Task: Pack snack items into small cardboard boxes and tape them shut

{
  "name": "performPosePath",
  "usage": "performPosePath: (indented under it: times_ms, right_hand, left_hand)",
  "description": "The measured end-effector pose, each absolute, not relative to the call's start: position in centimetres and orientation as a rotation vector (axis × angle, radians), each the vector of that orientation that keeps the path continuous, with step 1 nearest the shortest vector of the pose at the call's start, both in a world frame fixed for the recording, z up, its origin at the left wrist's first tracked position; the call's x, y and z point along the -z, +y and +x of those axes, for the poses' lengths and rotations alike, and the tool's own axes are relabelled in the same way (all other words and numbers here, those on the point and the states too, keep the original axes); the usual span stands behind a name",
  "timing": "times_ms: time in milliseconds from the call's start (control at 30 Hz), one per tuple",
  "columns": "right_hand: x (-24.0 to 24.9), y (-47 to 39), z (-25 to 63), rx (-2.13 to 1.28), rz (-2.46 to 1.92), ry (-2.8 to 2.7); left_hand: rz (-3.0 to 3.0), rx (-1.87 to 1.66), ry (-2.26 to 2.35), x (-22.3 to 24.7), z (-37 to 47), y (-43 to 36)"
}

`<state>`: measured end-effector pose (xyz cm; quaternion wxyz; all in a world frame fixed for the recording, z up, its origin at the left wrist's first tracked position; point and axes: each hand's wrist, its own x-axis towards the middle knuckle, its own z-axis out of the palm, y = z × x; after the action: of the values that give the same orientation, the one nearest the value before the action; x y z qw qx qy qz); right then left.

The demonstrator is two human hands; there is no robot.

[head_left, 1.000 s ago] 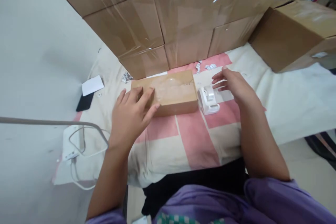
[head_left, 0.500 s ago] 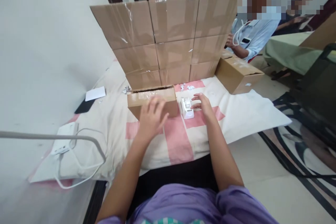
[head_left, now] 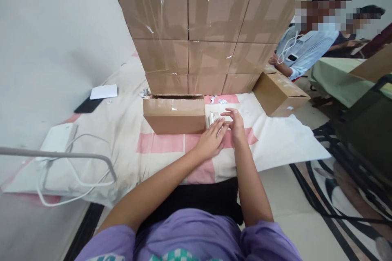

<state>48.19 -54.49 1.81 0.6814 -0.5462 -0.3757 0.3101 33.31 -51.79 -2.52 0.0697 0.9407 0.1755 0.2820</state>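
Observation:
A small white tape dispenser [head_left: 212, 117] sits on the cloth just right of an upright cardboard box [head_left: 174, 124]. My left hand [head_left: 211, 138] lies across the dispenser's near end, its fingers stretched out and covering part of it. From the right, my right hand [head_left: 235, 124] comes close, fingers apart and slightly bent towards the dispenser. The fingertips of both hands nearly meet. Whether either hand holds a strip of tape is too small to tell. The box's narrow top shows a dark gap along its back edge.
A tall panel of taped cardboard boxes [head_left: 211, 57] stands behind. Another carton [head_left: 281, 94] is at the right, near a person in a light blue shirt [head_left: 315, 51]. At left lie a dark tablet-like object [head_left: 87, 106], white paper [head_left: 104, 91], a white power strip [head_left: 58, 138] and cables.
My left hand has moved right, from in front of the cardboard box to the tape dispenser. My right hand stays beside the dispenser. The camera view has shifted slightly.

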Motion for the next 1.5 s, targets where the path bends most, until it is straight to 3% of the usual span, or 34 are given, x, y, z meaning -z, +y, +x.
performPosePath:
  times_ms: [733,1500]
  right_hand:
    - [-1.8,-54.6,48.4,-0.671,-1.024,-0.734]
    - [-1.7,-54.5,47.4,-0.504,-1.093,-0.761]
  left_hand:
    - [2.925,-1.114,0.717,2.3,38.5,-50.3]
    - [2.759,-1.435,0.593,3.0,37.8,-49.6]
